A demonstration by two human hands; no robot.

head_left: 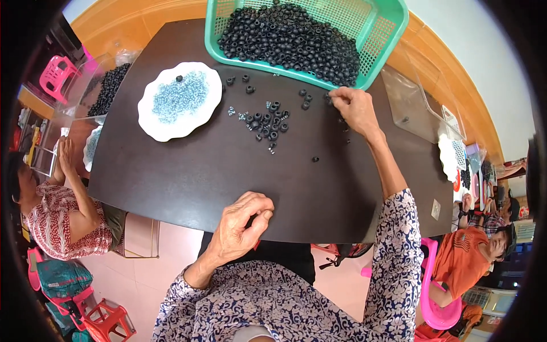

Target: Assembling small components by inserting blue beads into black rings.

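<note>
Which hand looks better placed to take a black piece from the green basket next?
Probably the right hand: it is stretched out to the green basket, its fingertips beside the near edge. The left hand is curled by the table's near edge, farther from those black pieces.

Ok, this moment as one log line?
Left hand: curled at near edge of table | Right hand: beside green basket, grip unclear | White plate: bluish pieces, one black piece | Table centre: loose black pieces
</note>
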